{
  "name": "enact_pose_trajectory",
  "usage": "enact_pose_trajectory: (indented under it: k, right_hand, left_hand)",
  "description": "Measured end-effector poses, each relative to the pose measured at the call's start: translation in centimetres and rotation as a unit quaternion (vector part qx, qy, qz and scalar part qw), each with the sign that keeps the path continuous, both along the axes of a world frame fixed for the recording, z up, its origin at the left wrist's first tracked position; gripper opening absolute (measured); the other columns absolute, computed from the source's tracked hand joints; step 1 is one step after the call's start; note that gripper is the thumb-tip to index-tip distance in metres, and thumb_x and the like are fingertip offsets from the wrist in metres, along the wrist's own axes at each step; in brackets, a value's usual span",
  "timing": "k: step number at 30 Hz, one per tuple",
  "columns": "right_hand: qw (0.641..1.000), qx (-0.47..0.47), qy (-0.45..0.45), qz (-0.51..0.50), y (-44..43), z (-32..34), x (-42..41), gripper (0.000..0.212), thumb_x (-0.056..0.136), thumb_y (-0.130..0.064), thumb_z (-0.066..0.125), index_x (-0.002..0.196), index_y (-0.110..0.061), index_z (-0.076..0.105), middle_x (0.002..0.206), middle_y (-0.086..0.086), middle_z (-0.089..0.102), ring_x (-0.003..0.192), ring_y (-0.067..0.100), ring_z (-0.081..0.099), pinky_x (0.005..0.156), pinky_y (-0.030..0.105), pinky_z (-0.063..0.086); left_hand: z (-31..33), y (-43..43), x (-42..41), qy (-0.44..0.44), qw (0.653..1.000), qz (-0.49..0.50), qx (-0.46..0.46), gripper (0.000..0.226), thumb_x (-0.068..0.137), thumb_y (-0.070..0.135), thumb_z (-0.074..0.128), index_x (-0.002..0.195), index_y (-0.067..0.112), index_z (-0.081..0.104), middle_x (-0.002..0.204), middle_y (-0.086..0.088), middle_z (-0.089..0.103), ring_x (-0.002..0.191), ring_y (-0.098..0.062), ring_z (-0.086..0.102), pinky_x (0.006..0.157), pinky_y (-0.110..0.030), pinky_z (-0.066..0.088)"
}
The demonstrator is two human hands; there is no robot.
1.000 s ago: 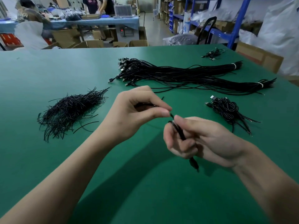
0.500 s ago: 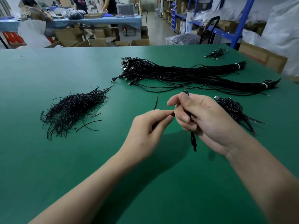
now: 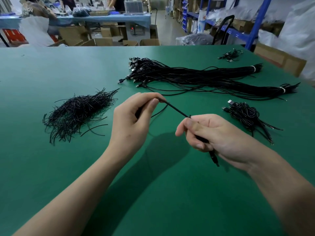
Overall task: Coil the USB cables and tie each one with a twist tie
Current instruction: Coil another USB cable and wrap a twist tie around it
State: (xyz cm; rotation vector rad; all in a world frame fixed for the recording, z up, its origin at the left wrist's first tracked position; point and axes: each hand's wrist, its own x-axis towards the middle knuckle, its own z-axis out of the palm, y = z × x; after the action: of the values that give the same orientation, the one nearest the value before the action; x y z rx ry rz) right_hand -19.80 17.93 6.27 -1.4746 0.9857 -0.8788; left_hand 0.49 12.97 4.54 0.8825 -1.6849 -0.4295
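A folded black USB cable (image 3: 177, 110) stretches between my two hands above the green table (image 3: 51, 167). My left hand (image 3: 134, 123) pinches its far end between thumb and fingers. Around the cable's near part my right hand (image 3: 214, 135) is curled, and a plug end (image 3: 215, 159) sticks out below that fist. A thin black strand (image 3: 158, 112), a twist tie or cable end, hangs under the left hand. A heap of black twist ties (image 3: 76, 113) lies to the left. Long loose cables (image 3: 196, 79) lie in bundles at the back.
A small pile of coiled cables (image 3: 247, 114) lies at the right, and another small bunch (image 3: 231, 54) sits at the far right corner. Beyond the table stand cardboard boxes, blue shelving, and another workbench with people.
My hands have drawn apart and the cable is now pulled straight between them. The right hand has dropped toward me; the left has risen and moved left.
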Motion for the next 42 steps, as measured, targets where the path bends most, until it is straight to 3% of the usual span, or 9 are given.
enact_pose_trajectory:
  k: [8, 13, 16, 19, 22, 27, 33, 38, 42]
  right_hand:
    - [0.996, 0.030, 0.003, 0.086, 0.6, -0.5, 0.7, 0.037, 0.098, -0.048, 0.048, 0.081, -0.026, 0.073, 0.052, -0.009, 0.038, 0.051, 0.010, 0.029, 0.052, 0.018, 0.029]
    - [0.975, 0.012, -0.181, 0.126, 1.3, 0.8, 2.3, 0.032, 0.100, -0.033, 0.046, 0.089, -0.020, 0.072, 0.049, -0.012, 0.041, 0.047, 0.006, 0.031, 0.049, 0.015, 0.031]
    - [0.964, -0.036, -0.262, 0.019, 0.3, 1.7, 3.2, 0.030, 0.102, -0.028, 0.044, 0.097, -0.013, 0.069, 0.057, -0.006, 0.054, 0.047, 0.007, 0.041, 0.047, 0.016, 0.036]
    - [0.973, -0.126, -0.149, -0.124, -1.0, 1.5, 2.9, 0.031, 0.109, -0.019, 0.037, 0.101, -0.006, 0.064, 0.077, 0.005, 0.074, 0.067, 0.015, 0.069, 0.060, 0.023, 0.053]
    - [0.953, -0.224, 0.050, -0.199, -1.8, 0.6, 1.6, 0.032, 0.110, -0.018, 0.037, 0.100, -0.006, 0.064, 0.089, 0.005, 0.076, 0.083, 0.014, 0.075, 0.077, 0.028, 0.058]
    - [0.932, -0.193, 0.265, -0.155, -1.5, -1.3, 0.2, 0.039, 0.107, -0.037, 0.040, 0.080, -0.025, 0.064, 0.062, -0.003, 0.066, 0.055, 0.011, 0.060, 0.056, 0.026, 0.048]
    - [0.996, 0.018, 0.054, 0.066, -0.1, -1.0, 0.8, 0.081, 0.083, -0.079, 0.014, 0.077, -0.022, 0.072, 0.053, -0.004, 0.035, 0.050, 0.010, 0.028, 0.051, 0.015, 0.029]
    - [0.979, 0.082, -0.037, 0.183, 0.8, -0.4, 1.1, 0.060, 0.094, -0.060, 0.033, 0.080, -0.015, 0.071, 0.050, -0.005, 0.034, 0.049, 0.013, 0.025, 0.051, 0.026, 0.022]
    - [0.973, 0.079, -0.145, 0.160, 0.8, 0.0, 1.0, 0.044, 0.102, -0.037, 0.037, 0.084, -0.012, 0.068, 0.050, -0.009, 0.034, 0.049, 0.012, 0.025, 0.048, 0.024, 0.021]
  left_hand:
    - [0.3, 0.0, -0.1, -0.006, 1.000, -0.013, -0.026, 0.018, 0.102, 0.016, 0.058, 0.099, 0.026, 0.072, 0.074, -0.004, 0.058, 0.062, -0.011, 0.041, 0.060, -0.023, 0.033]
    - [-0.9, 0.2, -1.1, -0.001, 0.996, -0.068, 0.057, 0.021, 0.099, 0.010, 0.059, 0.096, 0.026, 0.072, 0.086, 0.013, 0.070, 0.079, 0.001, 0.061, 0.074, -0.018, 0.045]
    - [-2.1, 1.6, -2.8, -0.066, 0.988, -0.112, 0.080, 0.026, 0.098, 0.013, 0.057, 0.085, 0.033, 0.067, 0.077, 0.017, 0.068, 0.074, 0.007, 0.057, 0.070, -0.020, 0.045]
    - [-2.4, 2.1, -3.6, -0.152, 0.981, -0.100, 0.067, 0.016, 0.100, 0.023, 0.054, 0.096, 0.022, 0.070, 0.076, 0.016, 0.063, 0.067, -0.005, 0.053, 0.065, -0.024, 0.041]
    - [-2.2, 1.9, -2.9, -0.228, 0.968, -0.094, 0.042, 0.021, 0.103, 0.026, 0.055, 0.110, 0.019, 0.073, 0.092, 0.011, 0.069, 0.085, -0.015, 0.064, 0.074, -0.032, 0.050]
    - [-0.4, 1.6, -1.3, -0.217, 0.972, -0.084, -0.035, 0.015, 0.095, 0.029, 0.068, 0.090, 0.018, 0.075, 0.075, 0.009, 0.059, 0.063, -0.010, 0.050, 0.061, -0.024, 0.042]
    - [0.9, 1.3, -0.5, -0.110, 0.981, -0.157, -0.003, 0.010, 0.084, 0.020, 0.080, 0.079, 0.013, 0.075, 0.070, 0.008, 0.054, 0.061, -0.007, 0.047, 0.059, -0.013, 0.033]
    - [0.4, 1.2, -0.5, 0.044, 0.954, -0.266, 0.128, 0.014, 0.079, 0.017, 0.083, 0.075, 0.015, 0.070, 0.064, 0.013, 0.057, 0.059, -0.007, 0.049, 0.056, -0.021, 0.037]
    - [-0.2, 0.9, -0.8, 0.078, 0.946, -0.273, 0.158, 0.006, 0.090, 0.017, 0.067, 0.089, 0.013, 0.071, 0.081, 0.012, 0.075, 0.078, -0.001, 0.068, 0.074, -0.015, 0.051]
